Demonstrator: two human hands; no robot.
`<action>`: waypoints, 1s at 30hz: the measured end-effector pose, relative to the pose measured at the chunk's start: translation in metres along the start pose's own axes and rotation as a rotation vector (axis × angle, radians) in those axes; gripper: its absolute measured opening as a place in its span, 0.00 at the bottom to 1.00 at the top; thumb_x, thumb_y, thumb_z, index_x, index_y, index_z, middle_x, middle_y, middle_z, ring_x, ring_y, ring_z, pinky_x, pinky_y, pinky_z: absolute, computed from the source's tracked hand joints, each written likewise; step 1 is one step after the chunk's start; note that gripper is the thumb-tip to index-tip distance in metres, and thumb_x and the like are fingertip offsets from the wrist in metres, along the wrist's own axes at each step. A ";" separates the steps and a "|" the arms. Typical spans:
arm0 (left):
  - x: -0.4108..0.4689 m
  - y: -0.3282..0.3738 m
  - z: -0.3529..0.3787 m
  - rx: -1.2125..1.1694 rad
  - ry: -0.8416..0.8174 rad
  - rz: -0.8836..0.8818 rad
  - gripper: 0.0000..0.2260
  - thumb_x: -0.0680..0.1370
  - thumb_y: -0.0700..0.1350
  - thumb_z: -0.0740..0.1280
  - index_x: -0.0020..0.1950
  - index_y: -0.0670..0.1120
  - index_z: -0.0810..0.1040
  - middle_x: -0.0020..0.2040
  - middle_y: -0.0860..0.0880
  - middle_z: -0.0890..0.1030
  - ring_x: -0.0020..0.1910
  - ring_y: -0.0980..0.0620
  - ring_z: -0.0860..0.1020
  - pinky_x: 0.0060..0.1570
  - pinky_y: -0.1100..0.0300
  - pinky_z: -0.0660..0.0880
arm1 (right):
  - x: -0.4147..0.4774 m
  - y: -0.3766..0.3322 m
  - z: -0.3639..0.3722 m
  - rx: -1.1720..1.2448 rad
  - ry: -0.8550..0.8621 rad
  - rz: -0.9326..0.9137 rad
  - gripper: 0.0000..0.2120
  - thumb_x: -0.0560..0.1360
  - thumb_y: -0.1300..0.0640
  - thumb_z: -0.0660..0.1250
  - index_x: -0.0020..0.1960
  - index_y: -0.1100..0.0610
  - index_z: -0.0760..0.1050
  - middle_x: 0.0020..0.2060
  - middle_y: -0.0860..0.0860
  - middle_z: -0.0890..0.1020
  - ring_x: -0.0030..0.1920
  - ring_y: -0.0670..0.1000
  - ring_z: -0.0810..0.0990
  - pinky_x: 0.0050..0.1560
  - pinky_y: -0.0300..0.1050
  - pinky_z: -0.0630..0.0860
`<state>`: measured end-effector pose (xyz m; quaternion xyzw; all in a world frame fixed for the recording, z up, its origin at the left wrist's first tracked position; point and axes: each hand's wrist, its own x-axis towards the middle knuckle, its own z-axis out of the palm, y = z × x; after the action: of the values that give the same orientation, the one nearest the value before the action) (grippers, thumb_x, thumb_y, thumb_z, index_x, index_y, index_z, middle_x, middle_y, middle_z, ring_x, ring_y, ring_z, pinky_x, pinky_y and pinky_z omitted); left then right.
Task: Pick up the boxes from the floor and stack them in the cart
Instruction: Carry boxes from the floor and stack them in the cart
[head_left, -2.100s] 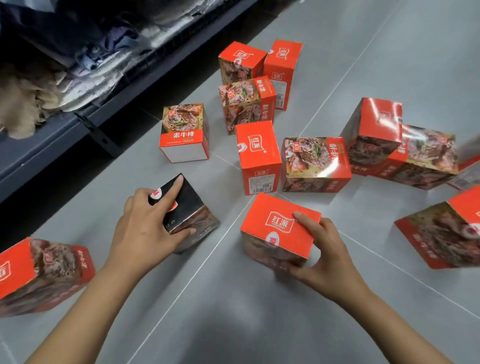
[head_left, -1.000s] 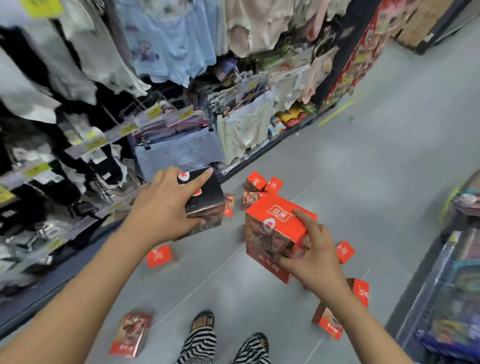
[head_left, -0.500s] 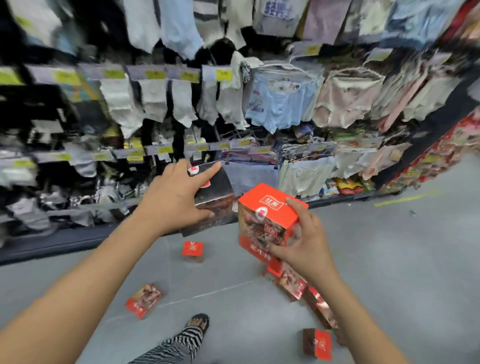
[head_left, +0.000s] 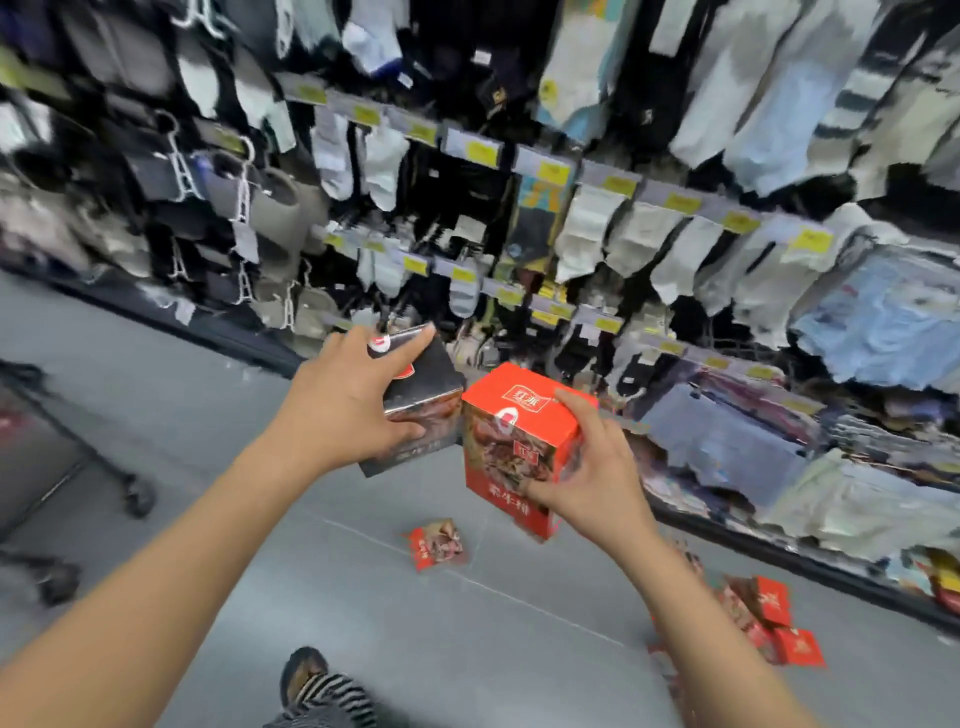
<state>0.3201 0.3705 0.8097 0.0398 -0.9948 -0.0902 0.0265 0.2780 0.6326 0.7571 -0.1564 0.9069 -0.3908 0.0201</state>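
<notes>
My left hand (head_left: 345, 410) grips a black box (head_left: 426, 400) from above, held at chest height. Beside it, my right hand (head_left: 592, 478) holds a red box (head_left: 511, 441) with a meat picture, fingers round its right side. The two boxes almost touch. One red box (head_left: 436, 543) lies alone on the grey floor below my hands. Several more red boxes (head_left: 763, 613) lie on the floor at the lower right. At the left edge a dark cart frame with a caster wheel (head_left: 137, 493) shows, blurred.
A shelf wall of hanging socks and underwear (head_left: 571, 208) with yellow price tags fills the background. Its dark base rail (head_left: 779, 561) runs along the floor. My foot and striped trouser leg (head_left: 317, 691) are at the bottom. Grey floor tiles (head_left: 467, 649) lie between.
I lifted both boxes off the floor and stood up. The view has swung left along the shelves, and the cart frame has come into sight at the left edge.
</notes>
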 end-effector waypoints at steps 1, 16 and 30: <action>-0.007 -0.026 -0.003 -0.001 0.016 -0.043 0.44 0.67 0.64 0.73 0.76 0.65 0.51 0.61 0.46 0.67 0.61 0.43 0.66 0.51 0.50 0.72 | 0.011 -0.017 0.019 0.007 -0.037 -0.024 0.45 0.59 0.56 0.79 0.70 0.38 0.63 0.54 0.51 0.71 0.47 0.41 0.65 0.47 0.19 0.61; -0.113 -0.375 -0.048 0.072 0.086 -0.514 0.43 0.65 0.61 0.75 0.76 0.59 0.59 0.55 0.42 0.70 0.55 0.39 0.70 0.47 0.46 0.75 | 0.105 -0.252 0.316 0.123 -0.434 -0.260 0.45 0.57 0.57 0.80 0.69 0.40 0.65 0.54 0.52 0.73 0.46 0.28 0.69 0.43 0.20 0.63; -0.118 -0.581 -0.059 0.052 0.114 -0.955 0.44 0.66 0.61 0.75 0.77 0.62 0.55 0.57 0.42 0.69 0.57 0.40 0.68 0.50 0.48 0.74 | 0.253 -0.421 0.519 0.121 -0.794 -0.549 0.44 0.58 0.59 0.80 0.69 0.41 0.65 0.54 0.47 0.72 0.55 0.45 0.69 0.49 0.23 0.63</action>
<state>0.4846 -0.1995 0.7571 0.4978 -0.8641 -0.0652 0.0355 0.2328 -0.0794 0.7193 -0.5254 0.7300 -0.3439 0.2698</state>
